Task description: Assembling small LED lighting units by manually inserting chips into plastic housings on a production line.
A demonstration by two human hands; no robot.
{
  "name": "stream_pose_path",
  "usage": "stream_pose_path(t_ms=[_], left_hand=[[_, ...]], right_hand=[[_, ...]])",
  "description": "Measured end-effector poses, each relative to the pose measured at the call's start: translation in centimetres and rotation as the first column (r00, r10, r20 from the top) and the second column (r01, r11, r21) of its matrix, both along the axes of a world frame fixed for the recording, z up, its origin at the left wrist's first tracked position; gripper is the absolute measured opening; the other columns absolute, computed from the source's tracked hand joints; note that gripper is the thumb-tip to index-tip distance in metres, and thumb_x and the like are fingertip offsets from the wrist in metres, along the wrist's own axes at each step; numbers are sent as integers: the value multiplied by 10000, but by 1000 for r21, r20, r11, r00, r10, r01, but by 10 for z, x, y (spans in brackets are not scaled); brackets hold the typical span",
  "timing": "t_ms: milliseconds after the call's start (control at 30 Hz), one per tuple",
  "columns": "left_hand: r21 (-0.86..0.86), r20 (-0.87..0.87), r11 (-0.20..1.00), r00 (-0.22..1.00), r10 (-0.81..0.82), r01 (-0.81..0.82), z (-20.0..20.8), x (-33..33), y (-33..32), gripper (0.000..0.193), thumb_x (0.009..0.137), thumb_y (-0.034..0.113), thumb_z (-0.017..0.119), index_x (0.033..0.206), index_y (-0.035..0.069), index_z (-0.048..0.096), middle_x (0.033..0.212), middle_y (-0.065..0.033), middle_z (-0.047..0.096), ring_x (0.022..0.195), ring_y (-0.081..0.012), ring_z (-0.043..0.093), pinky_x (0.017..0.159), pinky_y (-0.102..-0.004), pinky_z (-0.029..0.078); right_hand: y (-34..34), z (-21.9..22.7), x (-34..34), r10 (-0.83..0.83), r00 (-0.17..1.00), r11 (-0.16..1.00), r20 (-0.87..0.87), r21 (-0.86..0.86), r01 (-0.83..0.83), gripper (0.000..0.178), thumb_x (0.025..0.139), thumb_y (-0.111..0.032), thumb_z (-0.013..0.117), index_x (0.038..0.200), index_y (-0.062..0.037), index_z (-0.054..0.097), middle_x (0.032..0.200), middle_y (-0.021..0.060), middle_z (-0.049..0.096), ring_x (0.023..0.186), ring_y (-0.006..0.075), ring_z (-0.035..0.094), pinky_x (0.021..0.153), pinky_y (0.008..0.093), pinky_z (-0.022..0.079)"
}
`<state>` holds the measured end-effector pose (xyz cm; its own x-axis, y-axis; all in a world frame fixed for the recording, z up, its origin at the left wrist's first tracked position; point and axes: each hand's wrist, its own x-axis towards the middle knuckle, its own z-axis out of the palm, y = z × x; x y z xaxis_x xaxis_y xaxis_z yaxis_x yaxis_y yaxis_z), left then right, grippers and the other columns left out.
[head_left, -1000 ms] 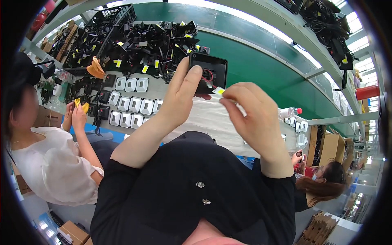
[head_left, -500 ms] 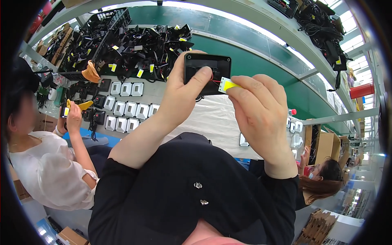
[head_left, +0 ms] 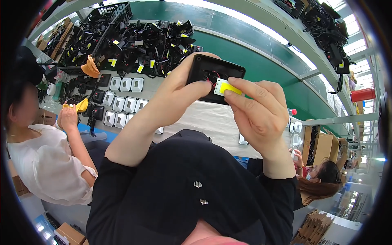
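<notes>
My left hand (head_left: 179,90) grips a shallow black lamp housing (head_left: 199,67) from its left side, tilted, with the open inside facing me. The thumb reaches into the housing beside thin red wires (head_left: 214,74). Between thumb and fingers, my right hand (head_left: 261,104) pinches a small white LED plate (head_left: 223,87) with a yellow face. That plate lies over the housing's lower right part, close to my left thumb. Whether it touches the housing floor cannot be seen. The fingers behind the housing are mostly hidden.
Rows of silver-white lamp frames (head_left: 118,103) lie left on the table. Behind them are heaped black lamps with cables (head_left: 139,51) and a black crate (head_left: 124,14). A co-worker's hands (head_left: 68,116) hold a yellow cloth at left; another person's hand (head_left: 299,158) is at right. A metal shelf (head_left: 286,28) overhangs.
The housing has tilted and shifted slightly right. The LED plate has moved from the housing's right edge to over its inside. My left thumb has moved lower.
</notes>
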<state>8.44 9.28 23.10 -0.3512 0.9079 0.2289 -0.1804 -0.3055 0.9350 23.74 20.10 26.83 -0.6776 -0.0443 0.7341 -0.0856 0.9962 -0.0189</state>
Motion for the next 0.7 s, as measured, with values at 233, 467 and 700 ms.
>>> stream_pose_path(t_ms=[233,467,700], left_hand=[[11,-86,998,994,-68,70,14,10,-18,567,683,-56,438,1244,-3,375,1034,-59,517,938,-104,476,819,-238,403],[7,-101,999,994,-44,45,20,14,-24,568,666,-53,423,1231,-18,380,1029,-78,516,931,-111,470,818,-244,404],[22,-175,999,984,-42,47,19,17,-23,565,665,-49,417,1228,-17,375,1015,-98,517,929,-137,484,819,-251,407]], right_hand=[[-6,-2,-8,62,998,996,-20,-71,-63,260,561,-7,690,814,-60,673,952,44,655,732,198,548,676,297,421],[-8,-4,-9,91,994,994,-64,-51,-94,277,547,-2,683,819,-52,682,946,55,660,725,192,549,669,291,425],[-8,-1,-7,94,995,994,-33,-47,-96,293,534,-7,665,824,-43,681,960,59,652,717,184,549,649,284,420]])
